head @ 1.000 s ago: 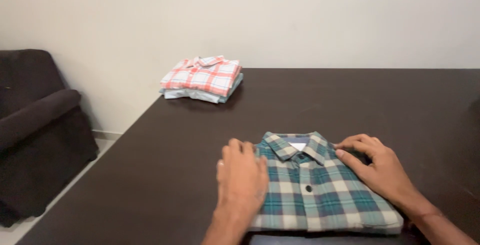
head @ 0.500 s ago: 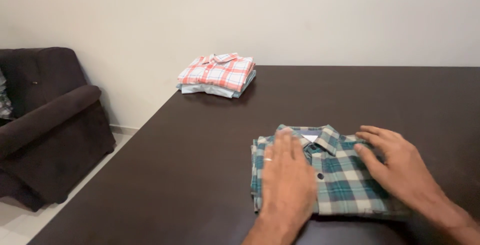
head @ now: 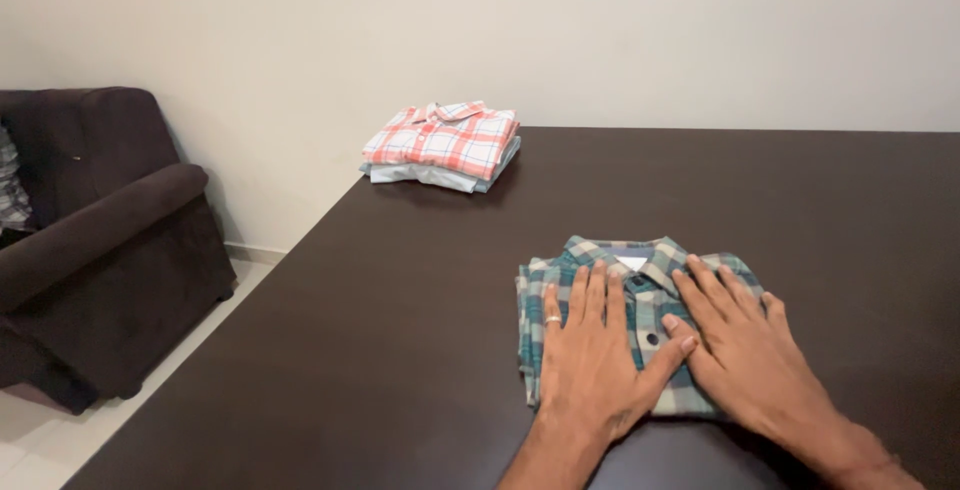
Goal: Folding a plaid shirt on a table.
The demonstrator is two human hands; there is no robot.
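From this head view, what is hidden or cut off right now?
- Green plaid shirt: its lower front is covered by the left hand and right hand.
- Light blue shirt: mostly hidden under the red plaid shirt.
- Dark armchair: cut off by the left edge.

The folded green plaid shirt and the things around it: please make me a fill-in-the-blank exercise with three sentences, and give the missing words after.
1. Both hands, the left hand and the right hand, lie flat on the green plaid shirt, which is ____.
2. The red plaid shirt lies on top of a light ____ garment.
3. The dark armchair stands on the ____ side of the table.

Missing words: folded; blue; left
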